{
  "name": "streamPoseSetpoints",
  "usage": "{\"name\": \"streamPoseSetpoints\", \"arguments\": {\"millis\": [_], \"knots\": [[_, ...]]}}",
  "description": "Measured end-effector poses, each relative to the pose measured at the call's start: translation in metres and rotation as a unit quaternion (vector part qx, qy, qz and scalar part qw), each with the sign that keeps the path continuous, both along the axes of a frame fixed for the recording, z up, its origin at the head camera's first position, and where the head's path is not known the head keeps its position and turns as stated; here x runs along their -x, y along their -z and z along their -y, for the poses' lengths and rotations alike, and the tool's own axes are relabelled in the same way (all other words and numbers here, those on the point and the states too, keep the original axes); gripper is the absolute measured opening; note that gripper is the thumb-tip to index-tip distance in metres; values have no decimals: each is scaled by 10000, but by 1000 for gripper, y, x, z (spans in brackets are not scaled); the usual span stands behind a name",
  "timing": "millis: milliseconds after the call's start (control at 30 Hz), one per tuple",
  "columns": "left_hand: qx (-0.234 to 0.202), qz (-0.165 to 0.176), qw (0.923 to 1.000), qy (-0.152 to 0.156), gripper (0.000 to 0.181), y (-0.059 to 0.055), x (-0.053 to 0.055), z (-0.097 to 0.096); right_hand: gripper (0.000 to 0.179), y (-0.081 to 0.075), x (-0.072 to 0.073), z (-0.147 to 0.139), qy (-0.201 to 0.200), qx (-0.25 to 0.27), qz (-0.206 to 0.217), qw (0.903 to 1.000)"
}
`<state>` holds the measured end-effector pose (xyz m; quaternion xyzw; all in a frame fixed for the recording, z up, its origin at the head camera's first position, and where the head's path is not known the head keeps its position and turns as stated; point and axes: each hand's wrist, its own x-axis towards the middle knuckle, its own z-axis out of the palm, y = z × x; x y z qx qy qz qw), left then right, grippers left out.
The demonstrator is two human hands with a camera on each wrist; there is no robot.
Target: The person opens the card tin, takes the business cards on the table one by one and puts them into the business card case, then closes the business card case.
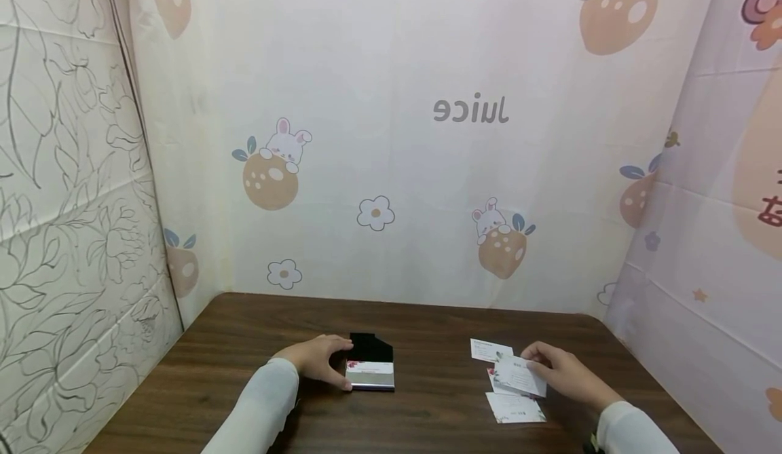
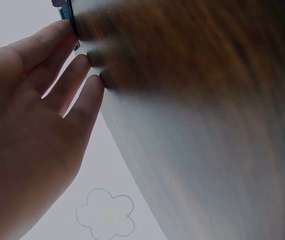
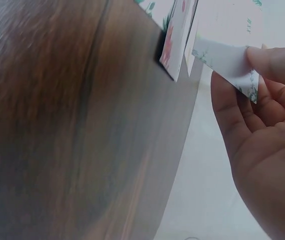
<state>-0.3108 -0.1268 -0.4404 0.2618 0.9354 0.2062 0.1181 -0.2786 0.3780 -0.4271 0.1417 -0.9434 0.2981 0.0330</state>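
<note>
A business card case lies on the table with its dark lid raised, a white card with red flowers in it. My left hand holds the case at its left side, thumb at the front corner and a finger at the lid. In the left wrist view a dark edge of the case shows at the fingertips. My right hand pinches a white card with green leaves between thumb and fingers. Below it are other cards, one at the back and one at the front.
The dark wooden table ends at a white patterned curtain at the back. More patterned cloth hangs at the left and right. Table surface lies between the case and the cards.
</note>
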Motion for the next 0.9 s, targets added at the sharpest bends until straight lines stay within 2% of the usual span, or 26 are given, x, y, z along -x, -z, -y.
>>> {"name": "streamPoseSetpoints", "arguments": {"millis": [267,433,533,767,900], "knots": [[1,-33,10000,11,83,2,2,0,9,0,6,19,-97,323,181,9993],[-12,-40,10000,8,83,2,1,0,8,-2,12,36,-359,205,-84,9991],[-24,-14,10000,-16,84,2,1,0,8,-2,17,49,-438,221,-151,9987],[-23,-18,10000,-6,83,2,1,0,9,-3,27,86,-755,444,4,9962],[-44,8,10000,7,83,2,1,0,10,-2,35,107,-755,462,-135,9960]]}}
